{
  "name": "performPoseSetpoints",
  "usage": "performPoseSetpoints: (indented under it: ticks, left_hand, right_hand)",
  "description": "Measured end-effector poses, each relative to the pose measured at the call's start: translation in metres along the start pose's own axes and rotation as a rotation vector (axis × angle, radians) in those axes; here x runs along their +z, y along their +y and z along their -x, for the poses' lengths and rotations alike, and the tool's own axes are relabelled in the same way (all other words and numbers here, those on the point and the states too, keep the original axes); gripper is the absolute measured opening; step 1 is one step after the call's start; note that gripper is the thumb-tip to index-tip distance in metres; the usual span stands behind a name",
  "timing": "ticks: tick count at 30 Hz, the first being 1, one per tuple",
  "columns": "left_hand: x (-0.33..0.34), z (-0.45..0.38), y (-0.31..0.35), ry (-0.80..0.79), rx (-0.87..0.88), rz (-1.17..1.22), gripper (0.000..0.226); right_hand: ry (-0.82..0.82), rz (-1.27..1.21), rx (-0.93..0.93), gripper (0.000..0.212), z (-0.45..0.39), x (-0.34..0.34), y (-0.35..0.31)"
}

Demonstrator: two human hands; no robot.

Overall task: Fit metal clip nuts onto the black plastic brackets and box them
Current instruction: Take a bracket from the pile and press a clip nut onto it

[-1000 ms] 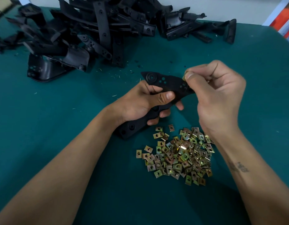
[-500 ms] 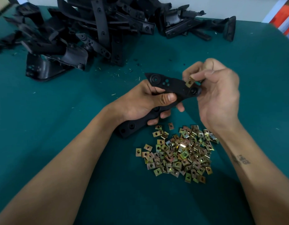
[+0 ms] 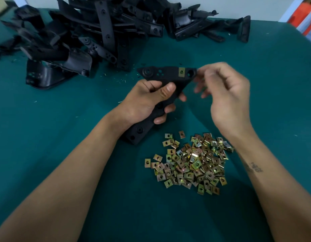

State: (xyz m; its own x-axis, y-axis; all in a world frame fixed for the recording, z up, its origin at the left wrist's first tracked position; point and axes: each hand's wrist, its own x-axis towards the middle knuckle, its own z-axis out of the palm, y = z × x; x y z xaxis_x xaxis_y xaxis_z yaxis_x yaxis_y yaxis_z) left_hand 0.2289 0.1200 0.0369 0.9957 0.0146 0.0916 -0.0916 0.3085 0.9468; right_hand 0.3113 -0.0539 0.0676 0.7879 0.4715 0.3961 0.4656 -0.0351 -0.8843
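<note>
Bracket (image 3: 167, 75) in your left hand (image 3: 147, 102) already carries one clip nut (image 3: 181, 72), seated on its upper edge just beside the big round hole at the right-hand tip. Your left hand grips the bracket round its middle, thumb across the front and fingers curled behind, and holds it up off the surface (image 3: 46, 137) with its lower end close above the cloth. Your right hand (image 3: 226, 95) sits just off the bracket's right tip with its fingers loosely bent; it is blurred, and you appear to hold nothing in it.

Judging by that, you are between nuts: one is on, and other holes in this bracket, near the lower end, show no metal. Whether they need nuts you cannot tell from here. If they do, the next move calls for your right hand to drop to the pile of clip nuts (image 3: 189, 163), which lies just below and near your right wrist, pick a single one out of the heap, turn its open side toward the bracket's edge and slide it on until the holes line up. The nuts are small and tangled together, so pinching just one may take care.

At the far side of the surface lies a heap of black brackets (image 3: 92, 32), well apart from your hands. No box shows in view, so you will have to look for it elsewhere. Nothing stands between your right hand and the nuts.
</note>
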Motion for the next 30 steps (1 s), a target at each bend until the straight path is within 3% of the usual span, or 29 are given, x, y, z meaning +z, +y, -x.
performPoseSetpoints:
  ticks: [2, 6, 9, 16, 20, 24, 26, 28, 30]
  left_hand:
    - [-0.002, 0.000, 0.001, 0.049, 0.016, 0.030, 0.032]
    - [-0.003, 0.000, 0.004, 0.066, 0.010, 0.044, 0.031]
    - [-0.004, 0.000, 0.002, 0.054, -0.011, 0.017, 0.029]
    - [-0.003, -0.001, 0.003, 0.049, -0.027, 0.002, 0.035]
    - [-0.003, 0.000, 0.002, 0.051, -0.033, 0.008, 0.040]
    - [-0.003, 0.000, 0.001, 0.055, -0.033, 0.002, 0.044]
    - [-0.004, 0.000, 0.000, 0.044, -0.032, 0.000, 0.039]
    - [-0.004, 0.000, 0.000, 0.018, -0.023, 0.002, 0.033]
    - [-0.004, 0.000, 0.001, 0.002, -0.022, -0.004, 0.033]
  right_hand:
    - [-0.126, 0.228, -0.058, 0.011, -0.002, -0.013, 0.003]
    - [-0.682, 0.461, 0.078, 0.010, -0.002, -0.032, -0.004]
    - [-0.828, 0.556, 0.150, 0.018, 0.001, -0.026, -0.008]
    - [-0.869, 0.613, 0.128, 0.016, 0.005, -0.018, -0.012]
    - [-0.791, 0.524, 0.140, 0.015, 0.008, -0.017, -0.010]
    - [-0.709, 0.252, 0.151, 0.010, 0.001, -0.025, -0.011]
    - [-0.642, -0.062, 0.145, 0.003, -0.002, -0.030, -0.013]
    - [-0.513, -0.380, 0.163, 0.013, -0.004, -0.032, -0.017]
    - [-0.398, -0.514, 0.168, 0.026, -0.006, -0.030, -0.020]
